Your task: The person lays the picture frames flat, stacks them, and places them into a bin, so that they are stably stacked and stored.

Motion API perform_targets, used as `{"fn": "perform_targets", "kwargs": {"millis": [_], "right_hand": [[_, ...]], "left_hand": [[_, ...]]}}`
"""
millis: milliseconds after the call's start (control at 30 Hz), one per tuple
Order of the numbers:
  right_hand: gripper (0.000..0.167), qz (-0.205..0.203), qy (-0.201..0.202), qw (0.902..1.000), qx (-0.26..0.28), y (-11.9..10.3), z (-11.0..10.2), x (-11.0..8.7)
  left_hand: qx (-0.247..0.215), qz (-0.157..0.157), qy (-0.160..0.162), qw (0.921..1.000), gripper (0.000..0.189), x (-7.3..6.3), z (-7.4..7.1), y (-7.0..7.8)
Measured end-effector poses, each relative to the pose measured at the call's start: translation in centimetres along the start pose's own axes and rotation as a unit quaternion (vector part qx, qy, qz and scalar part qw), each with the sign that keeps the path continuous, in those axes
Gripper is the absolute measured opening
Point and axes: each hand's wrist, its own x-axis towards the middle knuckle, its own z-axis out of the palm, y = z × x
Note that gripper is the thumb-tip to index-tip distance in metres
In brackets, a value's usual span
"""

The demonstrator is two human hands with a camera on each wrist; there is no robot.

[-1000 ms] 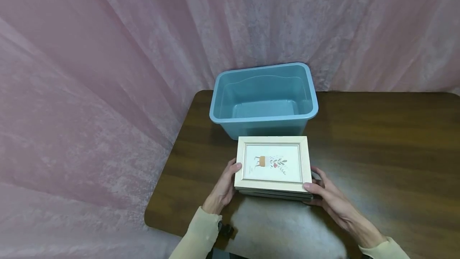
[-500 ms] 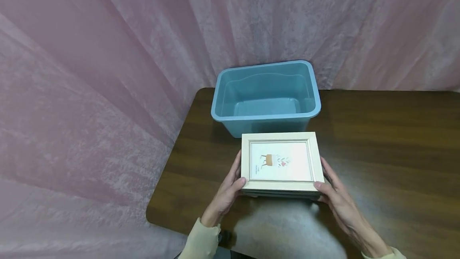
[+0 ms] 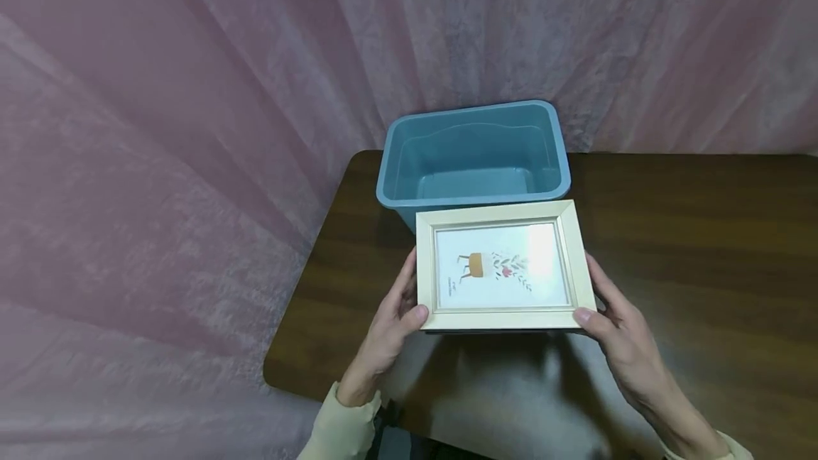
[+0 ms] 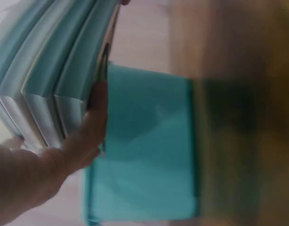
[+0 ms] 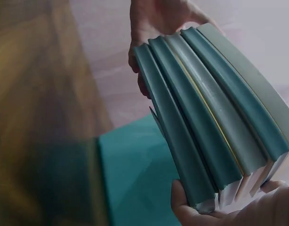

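Observation:
Both hands hold a stack of several picture frames in front of a blue plastic bin. The top one has a cream border round a print of a brown animal figure and flowers. My left hand grips the stack's left end, thumb on the top border and fingers reaching underneath. At the other end my right hand grips the near right corner likewise. Both wrist views show the stacked edges, mostly teal and grey, raised above the table, with the bin wall beyond. Most of the lower frames are hidden in the head view.
The bin stands near the back left corner of a dark brown wooden table, and nothing shows inside it. Pink curtains hang behind the table and along its left side. A dark object shows below the table's front edge.
The stack has been lifted from low over the table, up and toward the bin. Its far edge now overlaps the bin's front wall in the head view. Both hands keep their grip.

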Motion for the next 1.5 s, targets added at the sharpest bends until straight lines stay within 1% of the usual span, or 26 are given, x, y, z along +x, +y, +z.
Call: {"fn": "perform_targets", "kwargs": {"millis": [100,167,267,400,567,700,767,833,900,1000,1067,1133,1200,1333,1433,1500], "right_hand": [[0.075,-0.006,-0.014,0.9999,0.003,-1.4,-0.1,1.4],[0.075,-0.009,-0.020,0.9998,-0.002,-2.2,-0.2,2.5],[0.075,-0.016,-0.027,0.9995,0.002,-3.3,-0.5,4.3],[0.073,-0.003,-0.033,0.9995,0.002,-4.4,-1.2,6.8],[0.072,0.037,-0.042,0.9984,0.007,-5.5,-1.9,9.7],[0.072,0.049,-0.056,0.9971,0.015,-6.8,-1.9,12.5],[0.072,0.054,-0.060,0.9965,0.022,-7.4,-1.8,14.2],[0.071,0.065,-0.058,0.9960,0.018,-7.9,-1.8,16.0],[0.071,0.081,-0.055,0.9951,0.013,-8.2,-1.8,17.6],[0.072,0.110,-0.044,0.9929,0.013,-8.0,-1.6,19.8],[0.074,0.124,-0.038,0.9914,0.021,-7.6,-1.5,21.1],[0.074,0.132,-0.038,0.9902,0.023,-7.1,-1.5,22.1],[0.076,0.142,-0.044,0.9885,0.027,-6.6,-1.7,22.9],[0.079,0.175,-0.064,0.9815,0.045,-5.6,-2.4,23.9],[0.082,0.201,-0.071,0.9752,0.059,-5.4,-2.8,24.5],[0.084,0.216,-0.072,0.9712,0.070,-5.4,-3.0,24.9]], "left_hand": [[0.000,0.012,0.001,0.9999,0.098,1.1,-0.5,1.7],[0.005,0.012,0.006,0.9999,0.100,2.0,-0.8,2.7],[0.002,0.000,0.012,0.9999,0.106,3.7,-1.4,3.9],[-0.023,-0.021,0.016,0.9994,0.119,6.4,-2.1,4.6],[-0.039,-0.047,0.028,0.9977,0.134,9.6,-2.8,5.3],[-0.058,-0.075,0.041,0.9946,0.143,12.3,-4.1,6.5],[-0.071,-0.087,0.043,0.9928,0.143,13.9,-5.1,7.1],[-0.080,-0.096,0.043,0.9912,0.135,15.7,-6.0,7.4],[-0.090,-0.105,0.040,0.9896,0.118,17.6,-6.8,7.5],[-0.103,-0.121,0.039,0.9865,0.093,20.2,-7.7,7.2],[-0.119,-0.136,0.042,0.9826,0.085,21.5,-8.3,6.8],[-0.134,-0.155,0.044,0.9778,0.084,22.6,-8.8,6.4],[-0.145,-0.174,0.043,0.9731,0.086,23.3,-9.2,5.9],[-0.149,-0.210,0.023,0.9659,0.090,24.2,-9.7,5.0],[-0.151,-0.231,0.008,0.9612,0.093,24.7,-9.9,4.4],[-0.156,-0.243,0.009,0.9572,0.095,25.1,-9.8,4.2]]}}
